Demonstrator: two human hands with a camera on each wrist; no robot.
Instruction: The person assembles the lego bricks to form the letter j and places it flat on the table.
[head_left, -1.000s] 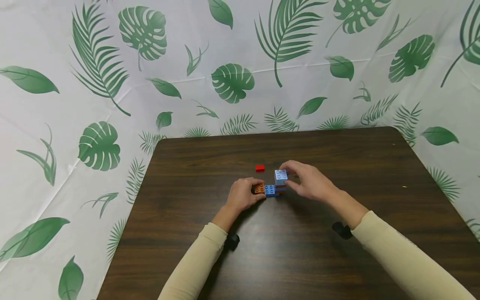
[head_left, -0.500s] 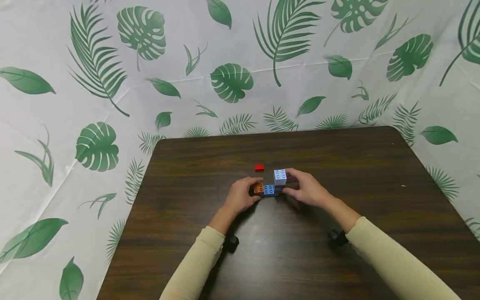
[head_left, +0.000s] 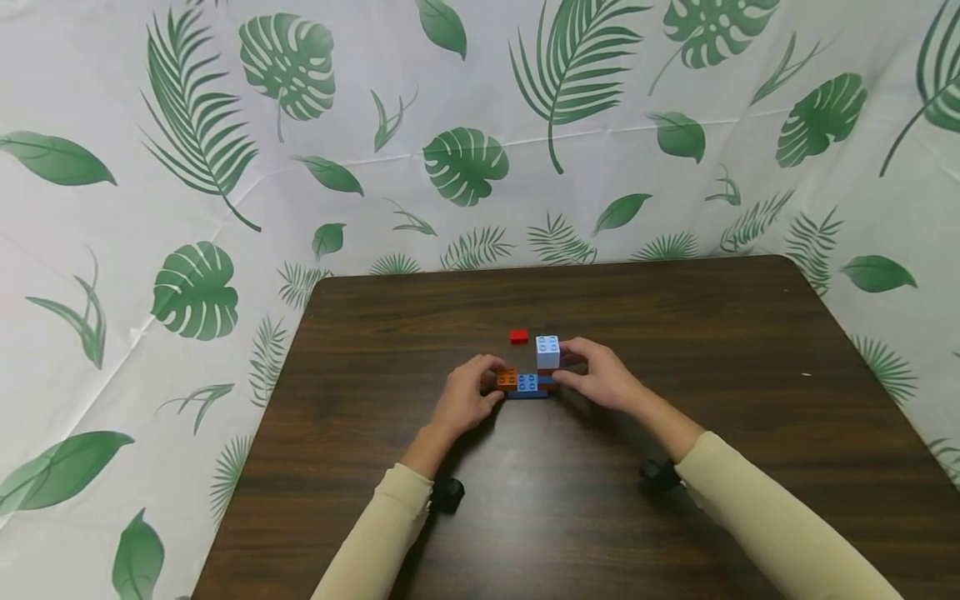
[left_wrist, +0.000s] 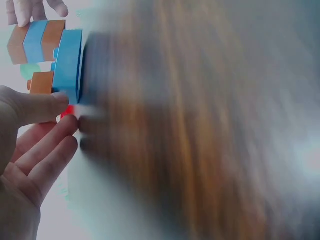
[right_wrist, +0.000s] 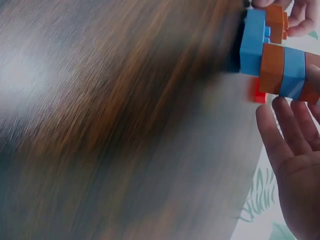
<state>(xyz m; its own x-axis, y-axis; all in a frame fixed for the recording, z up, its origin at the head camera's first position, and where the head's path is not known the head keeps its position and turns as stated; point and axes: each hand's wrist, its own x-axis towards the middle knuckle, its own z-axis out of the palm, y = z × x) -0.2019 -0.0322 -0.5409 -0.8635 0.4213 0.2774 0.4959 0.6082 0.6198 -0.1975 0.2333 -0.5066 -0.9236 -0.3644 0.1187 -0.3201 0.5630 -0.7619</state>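
A small brick assembly stands mid-table: a blue base plate, an orange brick at its left end, and a stack at its right end topped by a light blue cube. My left hand pinches the assembly's left end; in the left wrist view my left hand has its thumb against the plate's edge. My right hand grips the stack's right side. The right wrist view shows the orange and blue stack between the fingers of my right hand. Both wrist views are blurred.
A loose red brick lies on the dark wooden table just behind the assembly. A leaf-print cloth hangs behind and around the table. Black wrist cameras sit under my cream sleeves.
The assembly and both hands have shifted a little to the left. My right hand has come down from the cube's top to the stack's side.
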